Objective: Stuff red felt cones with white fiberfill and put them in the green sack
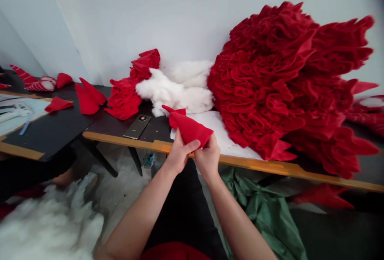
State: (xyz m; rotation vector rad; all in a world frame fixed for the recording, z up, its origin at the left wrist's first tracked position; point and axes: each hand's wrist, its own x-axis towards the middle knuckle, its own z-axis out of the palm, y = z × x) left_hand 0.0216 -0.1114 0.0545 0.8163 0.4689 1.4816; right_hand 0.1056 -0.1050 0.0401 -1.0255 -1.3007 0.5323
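Both hands grip one red felt cone hat over the front edge of the table, its pointed end away from me. My left hand is closed on the left side, thumb lying across the lower rim. On the right side my right hand is closed around the open end, some fingers hidden in or behind the felt. Just past the hat lies a heap of white stuffing. A small flat red felt piece shows behind the cone; whether it is separate I cannot tell.
A huge pile of red felt hats fills the right side. Left are a smaller red felt stack, a phone and filled red cones. More stuffing lies low left; a green sack hangs under the table.
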